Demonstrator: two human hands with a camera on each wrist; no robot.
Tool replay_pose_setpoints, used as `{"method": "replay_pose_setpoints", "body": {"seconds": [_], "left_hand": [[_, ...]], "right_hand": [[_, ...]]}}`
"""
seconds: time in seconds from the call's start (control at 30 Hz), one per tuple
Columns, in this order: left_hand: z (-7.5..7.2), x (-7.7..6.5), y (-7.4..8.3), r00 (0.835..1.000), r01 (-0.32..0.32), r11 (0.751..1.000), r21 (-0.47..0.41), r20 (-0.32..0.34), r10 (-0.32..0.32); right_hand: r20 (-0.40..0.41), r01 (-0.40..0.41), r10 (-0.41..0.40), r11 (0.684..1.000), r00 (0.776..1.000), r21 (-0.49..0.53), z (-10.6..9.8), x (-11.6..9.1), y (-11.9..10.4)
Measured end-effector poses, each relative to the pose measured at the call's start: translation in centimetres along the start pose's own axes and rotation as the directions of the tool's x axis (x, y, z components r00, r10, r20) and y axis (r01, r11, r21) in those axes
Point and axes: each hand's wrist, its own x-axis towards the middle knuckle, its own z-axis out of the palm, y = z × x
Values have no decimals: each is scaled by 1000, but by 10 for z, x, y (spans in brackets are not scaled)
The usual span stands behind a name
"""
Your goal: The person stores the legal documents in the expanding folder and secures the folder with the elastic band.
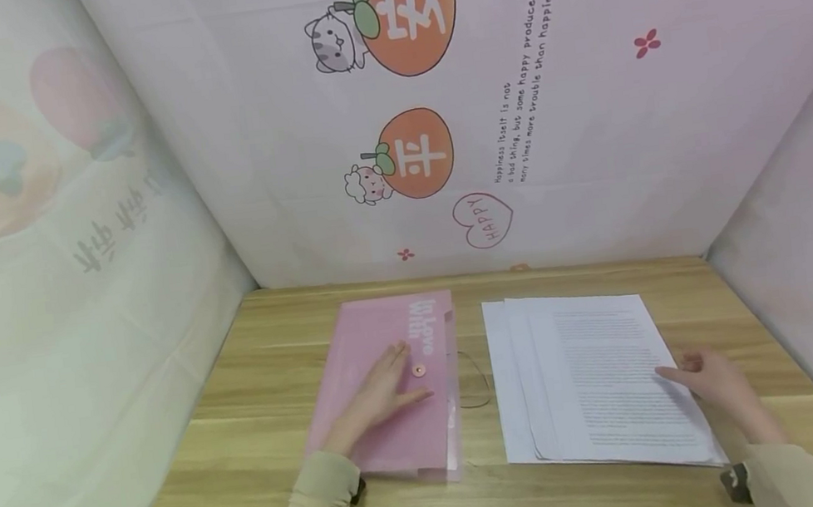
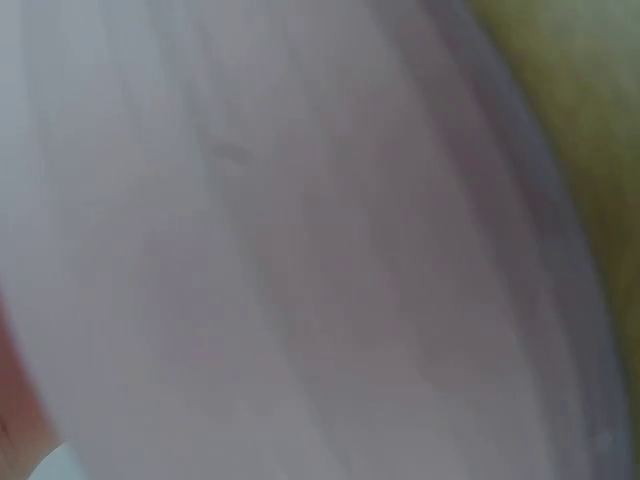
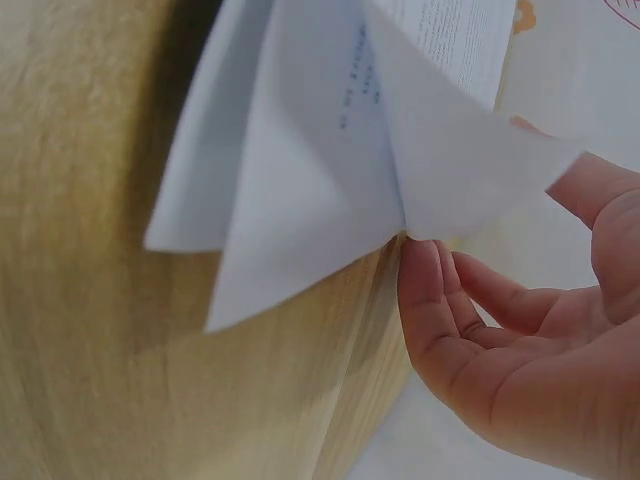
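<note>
A pink translucent folder (image 1: 378, 332) with white lettering, a round button and a thin cord lies flat on the table; its blurred surface (image 2: 300, 250) fills the left wrist view. My left hand (image 1: 377, 395) rests on the folder with fingers spread. To the right lies a stack of printed white sheets (image 1: 600, 365). At the stack's right edge is my right hand (image 1: 715, 386), its thumb over the top sheet. In the right wrist view, that hand (image 3: 530, 340) holds the edge of a bent sheet (image 3: 470, 170), fingertips touching its underside, while other corners hang apart.
The wooden table (image 1: 225, 441) has a printed cloth (image 1: 589, 141) standing along its back and a pale cloth (image 1: 83, 324) at its left. A dark band (image 1: 736, 483) is at the right wrist.
</note>
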Motion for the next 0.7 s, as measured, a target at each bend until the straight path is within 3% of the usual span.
{"method": "replay_pose_setpoints", "body": {"seconds": [0.23, 0.7], "left_hand": [[7, 2, 3, 1000, 3, 1000, 24, 23, -3], [13, 5, 10, 998, -50, 998, 33, 43, 48]], "right_hand": [[16, -10, 10, 1000, 1000, -5, 0, 3, -2], [15, -47, 47, 999, 999, 4, 4, 6, -10]]}}
